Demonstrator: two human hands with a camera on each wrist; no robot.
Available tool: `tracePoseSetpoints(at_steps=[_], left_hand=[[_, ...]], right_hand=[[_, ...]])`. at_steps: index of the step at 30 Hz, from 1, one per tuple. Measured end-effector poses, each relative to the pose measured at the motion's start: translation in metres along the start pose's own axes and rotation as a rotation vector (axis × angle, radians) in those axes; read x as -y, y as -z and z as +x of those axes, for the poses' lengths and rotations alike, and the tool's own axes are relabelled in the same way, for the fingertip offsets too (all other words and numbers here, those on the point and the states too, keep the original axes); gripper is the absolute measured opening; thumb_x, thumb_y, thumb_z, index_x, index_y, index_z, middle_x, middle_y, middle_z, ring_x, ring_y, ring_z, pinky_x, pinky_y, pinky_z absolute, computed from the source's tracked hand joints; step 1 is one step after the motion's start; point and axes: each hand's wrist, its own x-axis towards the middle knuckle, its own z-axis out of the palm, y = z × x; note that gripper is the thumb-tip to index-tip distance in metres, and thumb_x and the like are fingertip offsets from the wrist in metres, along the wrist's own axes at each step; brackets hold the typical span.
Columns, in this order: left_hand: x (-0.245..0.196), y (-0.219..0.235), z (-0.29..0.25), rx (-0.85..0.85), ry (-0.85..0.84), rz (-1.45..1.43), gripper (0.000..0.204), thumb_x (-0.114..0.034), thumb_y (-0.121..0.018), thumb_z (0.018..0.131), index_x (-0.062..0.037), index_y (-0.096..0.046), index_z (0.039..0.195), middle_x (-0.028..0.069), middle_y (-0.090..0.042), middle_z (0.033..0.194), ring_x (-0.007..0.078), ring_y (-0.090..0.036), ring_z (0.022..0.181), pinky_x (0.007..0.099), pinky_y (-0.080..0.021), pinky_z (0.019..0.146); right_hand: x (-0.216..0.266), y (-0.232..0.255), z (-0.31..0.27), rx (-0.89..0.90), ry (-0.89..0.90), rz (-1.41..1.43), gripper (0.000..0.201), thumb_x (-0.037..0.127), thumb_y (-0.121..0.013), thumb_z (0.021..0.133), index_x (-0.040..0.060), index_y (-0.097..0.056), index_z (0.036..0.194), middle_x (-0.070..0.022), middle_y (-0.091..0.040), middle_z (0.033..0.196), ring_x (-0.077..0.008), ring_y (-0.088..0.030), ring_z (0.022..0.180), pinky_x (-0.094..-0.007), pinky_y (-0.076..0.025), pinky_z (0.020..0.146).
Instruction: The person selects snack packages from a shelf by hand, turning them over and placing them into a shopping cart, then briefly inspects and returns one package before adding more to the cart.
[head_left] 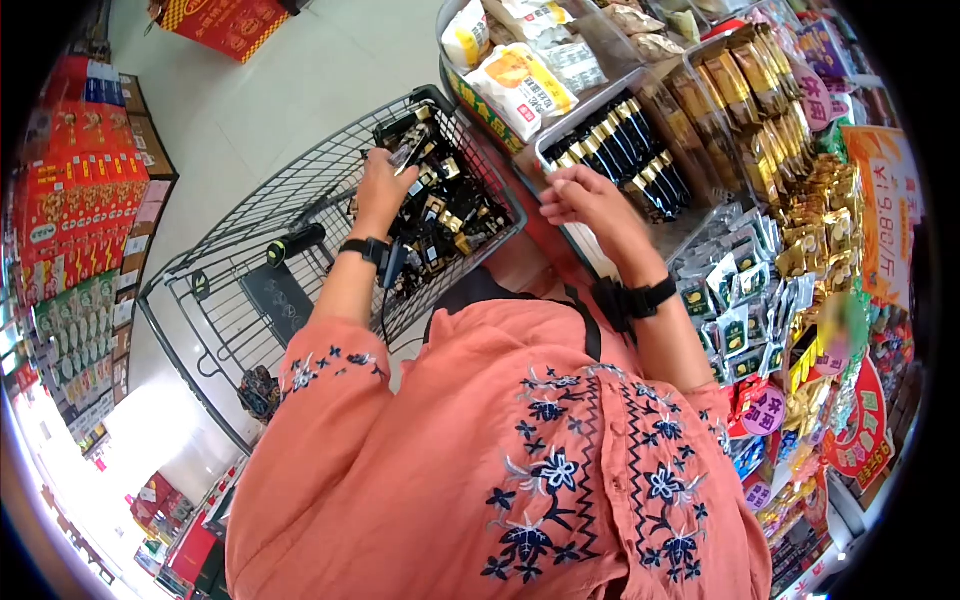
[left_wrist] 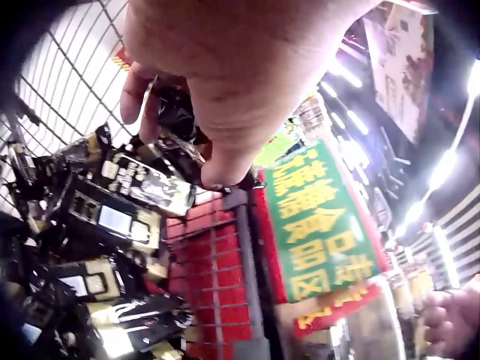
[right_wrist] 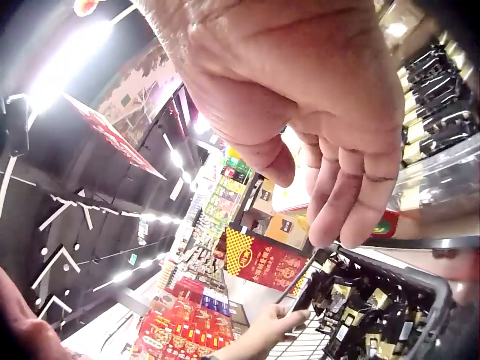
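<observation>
My left hand is over the shopping cart. Between its thumb and fingers it pinches a small black shiny packet, partly hidden by the hand in the left wrist view. Below lies a heap of black and gold packets filling the cart's near end. My right hand hovers by the front rim of a clear bin, its fingers loosely bent and nothing in them. Inside that bin, black packets with gold ends stand in rows.
White and yellow bags lie in the bin compartment beyond. Gold packets and green-and-silver packets fill the shelves at right. Stacked red boxes line the left side of the aisle. A green sign fronts the display beside the cart.
</observation>
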Motion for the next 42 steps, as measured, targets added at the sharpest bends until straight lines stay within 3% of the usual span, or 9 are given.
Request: tracePoseSetpoints(at_steps=[4,8,15,18,19,20,23,29,42], left_hand=[[-0.067,0.021,-0.036,-0.102,-0.115,-0.110,0.061,-0.034,-0.077,0.082,0.0026,-0.047,0.120,0.0274,-0.065,0.106,0.0433,-0.066,0.096,0.0462,-0.052,0.083],[-0.109,0.019,-0.059,-0.205,-0.247,-0.158,0.060,-0.023,-0.079,0.081,0.0011,-0.047,0.125,0.0238,-0.060,0.118,0.0406,-0.060,0.109,0.0439,-0.050,0.091],[-0.149,0.020,-0.084,-0.135,-0.446,-0.073,0.065,-0.029,-0.076,0.086,0.0015,-0.046,0.134,0.0215,-0.057,0.125,0.0355,-0.058,0.115,0.0413,-0.047,0.097],[-0.147,0.013,-0.084,0.034,-0.354,-0.315,0.065,-0.038,-0.070,0.092,0.0014,-0.045,0.136,0.0193,-0.060,0.122,0.0291,-0.060,0.111,0.0383,-0.047,0.096],[-0.157,0.027,-0.085,0.245,-0.149,-0.456,0.058,-0.044,-0.059,0.099,0.0020,-0.049,0.133,0.0144,-0.064,0.115,0.0230,-0.061,0.105,0.0347,-0.047,0.096],[-0.145,0.018,-0.078,0.231,-0.218,-0.585,0.047,-0.041,-0.052,0.104,0.0003,-0.056,0.126,0.0069,-0.065,0.105,0.0164,-0.061,0.096,0.0297,-0.048,0.088],[-0.147,0.028,-0.074,0.412,-0.036,-0.826,0.039,-0.038,-0.054,0.104,-0.0015,-0.064,0.111,-0.0003,-0.063,0.097,0.0078,-0.056,0.087,0.0238,-0.046,0.078],[-0.143,0.022,-0.065,0.625,0.070,-1.012,0.037,-0.040,-0.055,0.103,-0.0048,-0.064,0.112,-0.0012,-0.065,0.098,0.0070,-0.060,0.085,0.0240,-0.050,0.075],[-0.151,0.019,-0.059,0.698,0.166,-1.034,0.040,-0.039,-0.052,0.105,-0.0049,-0.061,0.123,0.0018,-0.067,0.112,0.0102,-0.063,0.098,0.0280,-0.053,0.084]], right_hand=[[0.016,-0.019,0.020,0.099,0.063,-0.012,0.039,0.025,-0.060,0.099,0.0007,-0.056,0.128,-0.0126,-0.066,0.116,-0.0193,-0.066,0.101,-0.0331,-0.055,0.088],[0.028,-0.043,0.037,0.102,0.139,0.078,0.051,0.027,-0.062,0.098,-0.0015,-0.049,0.138,-0.0135,-0.062,0.123,-0.0203,-0.063,0.112,-0.0329,-0.053,0.091],[0.036,-0.039,0.041,0.048,0.076,0.260,0.041,0.026,-0.063,0.096,0.0064,-0.056,0.131,-0.0025,-0.066,0.107,-0.0136,-0.065,0.090,-0.0311,-0.055,0.081],[0.034,-0.026,0.041,0.031,0.063,0.276,0.038,0.025,-0.063,0.097,0.0071,-0.057,0.129,-0.0028,-0.066,0.107,-0.0149,-0.066,0.087,-0.0325,-0.059,0.077],[0.035,-0.023,0.040,0.039,0.063,0.282,0.038,0.025,-0.063,0.097,0.0068,-0.058,0.129,-0.0032,-0.066,0.107,-0.0152,-0.066,0.088,-0.0326,-0.059,0.077],[0.036,-0.020,0.038,0.048,0.062,0.289,0.038,0.025,-0.063,0.096,0.0066,-0.058,0.128,-0.0035,-0.066,0.107,-0.0156,-0.066,0.088,-0.0327,-0.060,0.077],[0.037,-0.012,0.035,0.060,0.066,0.239,0.036,0.027,-0.064,0.097,0.0058,-0.059,0.125,-0.0043,-0.066,0.108,-0.0157,-0.067,0.090,-0.0329,-0.061,0.076],[0.030,-0.001,0.036,0.085,0.074,0.234,0.032,0.029,-0.061,0.099,0.0061,-0.061,0.122,-0.0028,-0.068,0.106,-0.0141,-0.068,0.091,-0.0315,-0.060,0.077],[0.024,0.008,0.030,0.061,0.076,0.261,0.037,0.025,-0.064,0.098,0.0042,-0.060,0.128,-0.0047,-0.068,0.107,-0.0150,-0.067,0.088,-0.0318,-0.061,0.075]])
